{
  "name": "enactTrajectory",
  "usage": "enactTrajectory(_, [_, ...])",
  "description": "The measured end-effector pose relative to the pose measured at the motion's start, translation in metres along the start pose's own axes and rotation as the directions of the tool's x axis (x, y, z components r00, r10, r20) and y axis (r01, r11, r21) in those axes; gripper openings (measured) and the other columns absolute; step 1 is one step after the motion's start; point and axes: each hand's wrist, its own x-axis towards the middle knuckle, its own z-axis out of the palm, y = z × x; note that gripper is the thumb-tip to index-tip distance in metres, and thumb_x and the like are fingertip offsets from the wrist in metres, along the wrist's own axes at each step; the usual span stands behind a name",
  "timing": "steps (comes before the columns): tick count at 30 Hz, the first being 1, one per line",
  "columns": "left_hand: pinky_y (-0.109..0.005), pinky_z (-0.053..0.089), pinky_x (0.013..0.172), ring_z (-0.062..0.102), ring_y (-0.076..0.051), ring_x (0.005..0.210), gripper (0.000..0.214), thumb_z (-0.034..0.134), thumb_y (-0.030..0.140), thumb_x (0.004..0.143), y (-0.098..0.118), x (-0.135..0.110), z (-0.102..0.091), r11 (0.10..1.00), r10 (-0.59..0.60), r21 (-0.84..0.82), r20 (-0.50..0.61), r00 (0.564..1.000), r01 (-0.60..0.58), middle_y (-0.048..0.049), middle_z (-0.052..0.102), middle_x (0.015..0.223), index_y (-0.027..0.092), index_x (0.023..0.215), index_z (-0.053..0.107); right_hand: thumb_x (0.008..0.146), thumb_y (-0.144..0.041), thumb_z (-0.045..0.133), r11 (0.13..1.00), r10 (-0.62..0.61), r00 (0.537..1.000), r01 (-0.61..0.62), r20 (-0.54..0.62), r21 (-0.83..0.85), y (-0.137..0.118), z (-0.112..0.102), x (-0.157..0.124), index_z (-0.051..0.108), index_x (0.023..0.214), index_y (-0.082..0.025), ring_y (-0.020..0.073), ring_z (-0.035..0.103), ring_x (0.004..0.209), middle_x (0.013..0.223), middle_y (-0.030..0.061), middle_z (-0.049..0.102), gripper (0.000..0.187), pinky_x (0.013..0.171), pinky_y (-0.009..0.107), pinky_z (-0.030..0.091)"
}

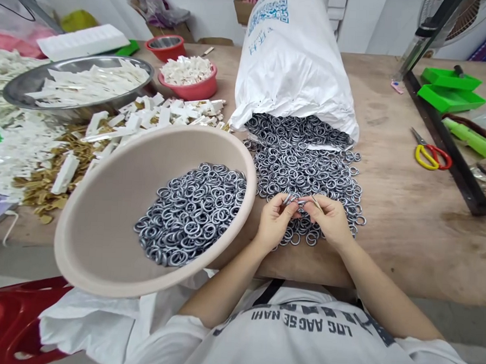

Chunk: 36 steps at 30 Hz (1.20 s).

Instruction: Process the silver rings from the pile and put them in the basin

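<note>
Metal rings (304,171) lie in a big gray heap on a wooden table (408,212), right in front of the person. They spill out of the open end of a white woven sack (294,60) that lies on its side. More rings (190,214) sit in a big tan bowl (97,234), which is tilted and stands just left of the heap.

Both hands are over the heap, close together. The left hand (275,222) has its fingers (286,205) pinched together on a small ring (295,200). The right hand (330,222) has its fingers (312,203) pressed together on a thin shiny bit (317,203), too small to tell what it is. The person wears a white T-shirt (300,342) with dark letters.

Far left on the table, a wide steel bowl (23,86) is full of white plastic pieces (89,84). More white pieces and brown bits (43,185) lie in a messy pile near it. A pink bowl (186,89) holds white pieces too, and a red bowl (164,47) sits behind it. On the right are scissors (429,156) with red and yellow handles, and two green trays (451,90). A red stool (11,322) is down at the lower left.
</note>
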Motion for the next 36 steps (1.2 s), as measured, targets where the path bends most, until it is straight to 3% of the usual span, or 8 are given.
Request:
enactTrajectory(4, [-0.024,0.052,0.069,0.063,-0.012,0.069,0.025,0.073,0.041,0.085,-0.001,-0.002,0.0,0.996,0.051,0.069,0.032,0.998,-0.053,-0.0005,0.067,0.078,0.017,0.09,0.07,0.085,-0.053,0.07,0.995,0.062,0.997,-0.06,-0.034,0.08,0.002,0.003,0.0,0.078,0.091,-0.02,0.0106,0.047,0.055,0.068,-0.0008,0.063,0.034,0.051,0.024,0.041])
enactTrajectory(9, [-0.024,0.051,0.062,0.062,-0.012,0.063,0.029,0.072,0.045,0.086,-0.002,-0.002,0.0,0.997,0.032,0.068,0.086,0.996,-0.038,-0.0013,0.069,0.078,0.017,0.094,0.074,0.089,-0.052,0.066,0.99,0.08,0.997,-0.08,0.005,0.118,0.002,0.006,0.0,0.076,0.104,-0.021,0.0102,0.05,0.057,0.079,0.001,0.068,0.036,0.052,0.024,0.043])
enactTrajectory(13, [-0.024,0.053,0.063,0.063,-0.012,0.062,0.029,0.074,0.045,0.084,-0.002,-0.003,0.0,0.997,0.008,0.074,0.071,0.997,-0.013,-0.0008,0.068,0.071,0.016,0.088,0.073,0.085,-0.05,0.071,1.0,0.026,1.0,-0.026,-0.01,0.011,-0.004,0.007,0.001,0.076,0.1,-0.02,0.0111,0.052,0.061,0.082,0.0019,0.07,0.034,0.057,0.026,0.044])
enactTrajectory(17, [-0.026,0.056,0.063,0.066,-0.014,0.063,0.034,0.078,0.049,0.079,-0.003,-0.003,-0.002,0.999,-0.045,-0.007,0.033,0.998,0.045,-0.0014,0.07,0.073,0.016,0.084,0.07,0.092,-0.051,0.063,0.988,-0.048,0.997,0.038,-0.064,-0.15,-0.009,-0.001,0.001,0.073,0.104,-0.02,0.0127,0.052,0.062,0.079,0.0013,0.068,0.035,0.059,0.027,0.043])
enactTrajectory(19, [-0.026,0.056,0.064,0.067,-0.014,0.064,0.036,0.08,0.05,0.077,-0.003,-0.002,-0.003,0.998,-0.055,-0.035,0.012,0.998,0.056,-0.0019,0.071,0.074,0.016,0.084,0.07,0.094,-0.048,0.06,0.933,-0.167,0.984,0.135,-0.068,-0.335,-0.012,-0.006,-0.002,0.072,0.099,-0.021,0.0139,0.053,0.064,0.076,0.0008,0.065,0.03,0.062,0.028,0.042])
enactTrajectory(22, [-0.025,0.054,0.064,0.065,-0.013,0.062,0.036,0.081,0.049,0.075,-0.001,-0.001,-0.005,1.0,-0.023,-0.014,-0.005,1.0,0.023,-0.0005,0.069,0.07,0.016,0.082,0.07,0.098,-0.042,0.056,0.792,-0.281,0.956,0.278,0.079,-0.544,-0.015,-0.01,-0.008,0.07,0.085,-0.021,0.015,0.057,0.069,0.074,0.0017,0.065,0.029,0.066,0.03,0.041])
enactTrajectory(25, [-0.025,0.052,0.064,0.062,-0.013,0.062,0.034,0.082,0.049,0.074,0.0,-0.001,-0.006,1.0,0.02,0.019,-0.015,1.0,-0.02,0.0008,0.067,0.069,0.017,0.081,0.071,0.1,-0.038,0.054,0.746,-0.293,0.944,0.325,0.152,-0.581,-0.017,-0.009,-0.013,0.071,0.085,-0.022,0.0147,0.061,0.072,0.078,0.002,0.069,0.028,0.068,0.029,0.041])
enactTrajectory(36, [-0.027,0.045,0.068,0.056,-0.014,0.068,0.031,0.077,0.048,0.08,0.003,-0.001,-0.008,0.971,0.161,0.179,0.009,0.987,-0.16,-0.0008,0.066,0.07,0.018,0.074,0.072,0.099,-0.039,0.056,0.769,-0.306,0.942,0.331,0.139,-0.547,-0.015,-0.006,-0.014,0.073,0.086,-0.022,0.0144,0.06,0.067,0.074,0.0016,0.068,0.027,0.065,0.028,0.041])
